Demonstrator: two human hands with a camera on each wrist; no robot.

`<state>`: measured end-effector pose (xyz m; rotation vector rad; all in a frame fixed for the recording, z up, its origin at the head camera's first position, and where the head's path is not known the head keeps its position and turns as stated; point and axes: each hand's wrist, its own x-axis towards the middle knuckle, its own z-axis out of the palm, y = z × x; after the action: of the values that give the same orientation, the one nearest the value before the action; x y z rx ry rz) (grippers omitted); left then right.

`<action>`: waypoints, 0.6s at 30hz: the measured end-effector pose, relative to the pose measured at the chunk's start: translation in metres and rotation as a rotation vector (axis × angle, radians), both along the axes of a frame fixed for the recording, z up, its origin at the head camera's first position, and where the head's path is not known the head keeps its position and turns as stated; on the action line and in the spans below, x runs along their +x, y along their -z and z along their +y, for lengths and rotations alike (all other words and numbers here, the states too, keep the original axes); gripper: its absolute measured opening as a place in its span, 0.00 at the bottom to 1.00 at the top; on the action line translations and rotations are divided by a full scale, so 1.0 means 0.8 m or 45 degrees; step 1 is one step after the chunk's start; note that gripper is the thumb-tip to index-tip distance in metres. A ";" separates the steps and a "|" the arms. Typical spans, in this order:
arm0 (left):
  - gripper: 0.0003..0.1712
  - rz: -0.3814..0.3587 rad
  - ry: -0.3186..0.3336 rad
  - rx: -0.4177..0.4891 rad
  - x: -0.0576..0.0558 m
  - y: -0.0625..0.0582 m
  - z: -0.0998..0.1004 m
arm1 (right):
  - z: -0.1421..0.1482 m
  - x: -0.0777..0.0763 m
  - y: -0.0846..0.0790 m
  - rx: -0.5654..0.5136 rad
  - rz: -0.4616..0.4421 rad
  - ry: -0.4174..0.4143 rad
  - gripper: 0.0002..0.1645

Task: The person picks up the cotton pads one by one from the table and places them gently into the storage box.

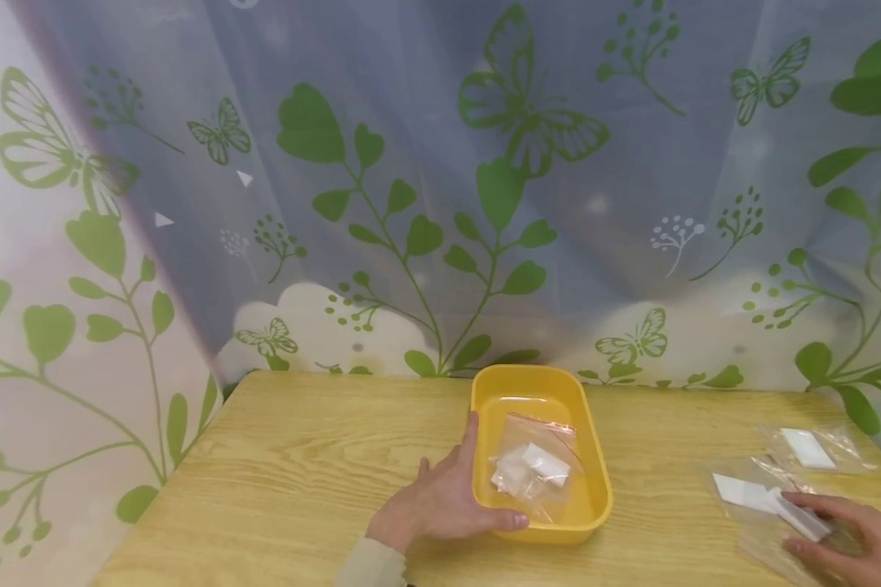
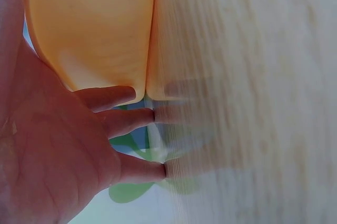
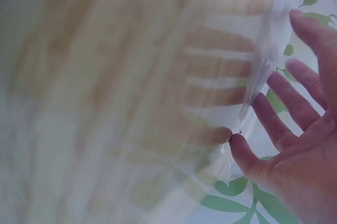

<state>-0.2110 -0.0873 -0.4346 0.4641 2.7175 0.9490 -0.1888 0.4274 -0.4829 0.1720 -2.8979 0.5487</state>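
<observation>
A yellow plastic tray (image 1: 598, 489) stands at mid-table. Inside it lie clear zip bags (image 1: 517, 428) with white pieces. My left hand (image 1: 440, 497) is against the tray's near left corner, thumb over the front rim and fingers along the left wall. In the left wrist view those fingers (image 2: 113, 124) look straight. On the right, my right hand (image 1: 862, 538) touches a clear plastic bag (image 1: 734, 469) with a white rectangular piece (image 1: 745, 493). Another white piece (image 1: 803, 520) lies between its thumb and fingertips. The right wrist view shows spread fingers (image 3: 287, 95) touching clear plastic.
Another clear bag (image 1: 847, 456) with a white rectangle lies farther back on the right. The wooden table (image 1: 301, 465) ends against a blue and white curtain (image 1: 411, 163) printed with green leaves and butterflies. The tray's far end is close to this curtain.
</observation>
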 end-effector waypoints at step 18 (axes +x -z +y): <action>0.81 -0.015 0.002 -0.008 0.002 -0.002 0.000 | -0.006 -0.009 -0.009 0.044 0.012 -0.064 0.12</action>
<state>-0.2091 -0.0876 -0.4332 0.4577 2.7081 0.9394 -0.1959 0.4222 -0.4755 0.2527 -2.9021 0.5050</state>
